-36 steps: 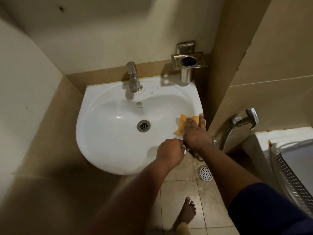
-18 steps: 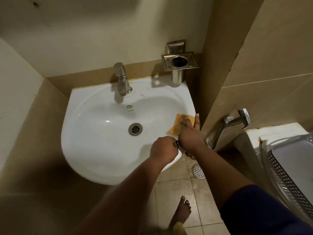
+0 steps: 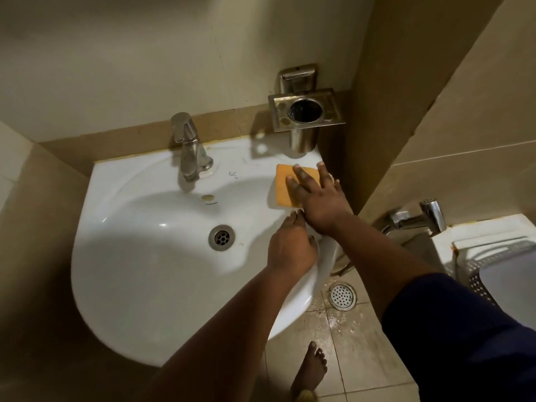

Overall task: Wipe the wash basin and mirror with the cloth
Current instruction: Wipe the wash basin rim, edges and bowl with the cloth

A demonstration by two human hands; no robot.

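Pressing the orange cloth [image 3: 285,185] flat on the wash basin [image 3: 139,256] rim's back right corner, right hand [image 3: 317,198] fingers spread wide. Left hand [image 3: 290,250] grips the near rim, curled shut on it.

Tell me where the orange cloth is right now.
The orange cloth lies flat on the wash basin's back-right rim, under the right hand, just below the steel holder.

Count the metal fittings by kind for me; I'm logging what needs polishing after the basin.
Basin tap: 1
Wall-mounted tumbler holder: 1
Basin drain: 1
Floor drain: 1
Spray tap by the toilet: 1
Total: 5
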